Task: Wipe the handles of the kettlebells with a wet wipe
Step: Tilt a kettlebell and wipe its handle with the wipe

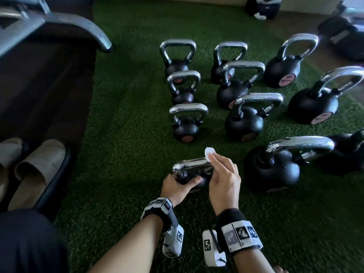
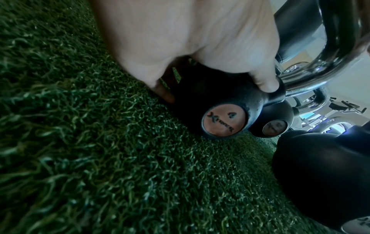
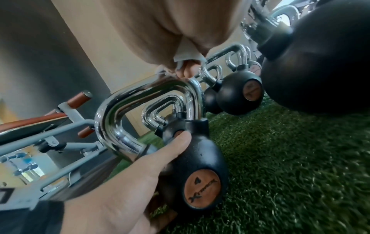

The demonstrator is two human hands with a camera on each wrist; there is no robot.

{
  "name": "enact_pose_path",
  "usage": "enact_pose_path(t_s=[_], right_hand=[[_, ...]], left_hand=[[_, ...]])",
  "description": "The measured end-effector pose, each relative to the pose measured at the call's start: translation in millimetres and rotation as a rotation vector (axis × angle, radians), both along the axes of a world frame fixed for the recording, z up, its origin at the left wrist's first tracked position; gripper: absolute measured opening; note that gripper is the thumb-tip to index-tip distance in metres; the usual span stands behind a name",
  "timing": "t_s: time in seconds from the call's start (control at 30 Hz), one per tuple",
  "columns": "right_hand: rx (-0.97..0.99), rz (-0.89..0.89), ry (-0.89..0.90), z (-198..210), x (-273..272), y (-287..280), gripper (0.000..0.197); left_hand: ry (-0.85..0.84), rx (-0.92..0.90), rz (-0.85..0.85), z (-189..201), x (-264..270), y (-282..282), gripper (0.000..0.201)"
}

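A small black kettlebell (image 1: 194,179) marked 4 stands on the green turf nearest me, its chrome handle (image 1: 192,164) on top. My left hand (image 1: 177,187) grips its black body (image 3: 197,159), thumb over the front. My right hand (image 1: 223,174) holds a white wet wipe (image 1: 209,153) pinched in its fingers against the right end of the handle (image 3: 148,91). In the right wrist view the wet wipe (image 3: 185,53) shows under the fingers just above the chrome bend. In the left wrist view the left hand (image 2: 190,47) covers the kettlebell (image 2: 224,120) from above.
Several more black kettlebells with chrome handles stand in rows beyond and to the right, the nearest large one (image 1: 275,166) close beside my right hand. A pair of beige slippers (image 1: 37,168) lies at the left by a grey bench frame (image 1: 59,22).
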State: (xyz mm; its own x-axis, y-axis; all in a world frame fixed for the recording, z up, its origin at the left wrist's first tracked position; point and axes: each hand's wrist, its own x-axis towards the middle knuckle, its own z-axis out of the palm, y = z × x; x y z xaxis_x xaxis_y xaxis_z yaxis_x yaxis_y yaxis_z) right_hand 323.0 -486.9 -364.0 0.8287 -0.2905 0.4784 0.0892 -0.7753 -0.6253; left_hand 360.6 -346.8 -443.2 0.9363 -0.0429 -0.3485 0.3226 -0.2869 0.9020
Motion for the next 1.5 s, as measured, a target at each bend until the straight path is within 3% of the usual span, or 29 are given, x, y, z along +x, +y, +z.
enact_pose_path(t_s=[0.13,0.2,0.3,0.47,0.57,0.67,0.77,0.83,0.9,0.93,1.0,1.13,1.27,1.33,1.4,1.5], right_hand=[[-0.092,0.110,-0.016,0,-7,5,0.058],[-0.045,0.083,-0.024,-3,-5,3,0.059],[0.188,-0.111,-0.002,-7,2,-2,0.056],[0.351,-0.164,0.090,-6,-1,-3,0.050],[0.647,-0.297,0.247,-12,1,-7,0.044],[0.939,-0.306,0.349,-32,5,-8,0.028],[1.089,-0.230,0.424,-41,1,-15,0.026],[1.142,-0.143,0.483,-38,-6,-27,0.024],[1.147,-0.015,0.584,-30,-13,-40,0.019],[1.140,0.049,0.638,-26,-16,-46,0.018],[1.098,0.157,0.724,-14,-20,-54,0.016],[0.852,0.372,0.786,18,-17,-53,0.013],[0.585,0.391,0.697,31,-8,-47,0.015],[0.456,0.323,0.601,27,-5,-42,0.017],[0.331,0.220,0.498,23,-4,-36,0.034],[0.346,0.252,0.487,22,-4,-40,0.047]], left_hand=[[-0.006,-0.002,0.015,3,-1,-2,0.032],[0.001,0.015,0.015,6,-2,-2,0.029],[0.001,0.023,0.005,7,-2,-1,0.025],[0.005,0.016,0.021,10,-4,-2,0.023],[0.007,-0.047,0.028,15,-5,-3,0.024],[0.020,-0.099,0.089,19,-8,-5,0.034],[0.095,0.035,0.123,31,-11,-4,0.045],[0.167,0.254,0.010,39,-13,0,0.054],[0.275,0.403,-0.109,42,-17,7,0.050],[0.327,0.342,-0.112,42,-17,10,0.043],[0.433,0.020,-0.047,46,-22,11,0.032],[0.538,-0.478,-0.056,72,-29,-2,0.036],[0.529,-0.652,-0.150,85,-40,-7,0.040],[0.512,-0.747,-0.087,84,-45,-10,0.039],[0.485,-0.840,0.009,82,-48,-12,0.038],[0.402,-0.885,0.112,75,-55,-10,0.034]])
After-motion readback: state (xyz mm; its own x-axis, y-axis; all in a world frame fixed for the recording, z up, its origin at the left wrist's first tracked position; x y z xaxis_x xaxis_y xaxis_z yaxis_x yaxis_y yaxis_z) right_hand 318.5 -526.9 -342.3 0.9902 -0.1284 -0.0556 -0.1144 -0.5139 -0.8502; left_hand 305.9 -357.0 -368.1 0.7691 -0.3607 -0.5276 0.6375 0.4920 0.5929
